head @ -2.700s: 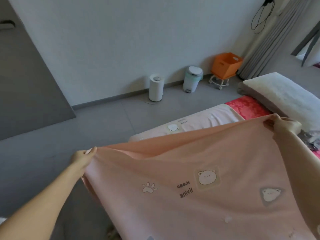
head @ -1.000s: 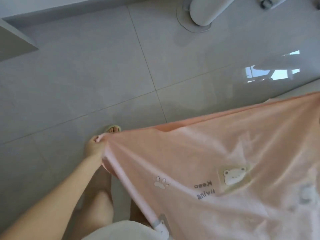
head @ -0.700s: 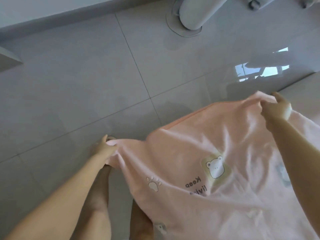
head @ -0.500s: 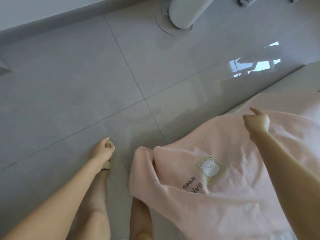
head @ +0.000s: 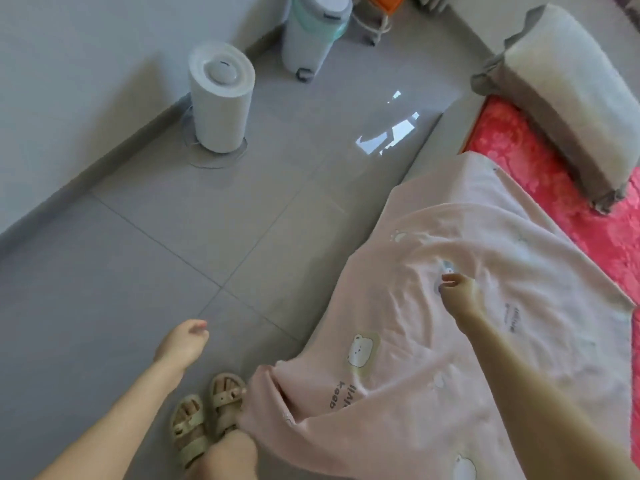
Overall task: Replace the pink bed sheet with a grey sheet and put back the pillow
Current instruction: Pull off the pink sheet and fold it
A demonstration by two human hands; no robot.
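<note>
Nearest are the person's feet in beige sandals (head: 204,419) on the grey tiled floor (head: 138,271). Just above them the left hand (head: 181,346) hangs over the tiles, fingers loosely curled and holding nothing. Beside the sandals, a corner of the pink sheet (head: 415,358) droops to the floor; the rest, printed with small bears, lies doubled over on the bed, creased and rumpled. The right hand (head: 459,292) is down on the middle of that sheet with creases fanning out from it, but I cannot tell whether its fingers pinch the cloth or only rest on it. Past the sheet's far edge the red patterned mattress (head: 540,181) lies bare, and a grey-edged pillow (head: 575,95) sits on it at the head end. Across the floor, by the wall, stand a white cylindrical appliance (head: 221,109) and, farther on, a pale green pedal bin (head: 311,29)
</note>
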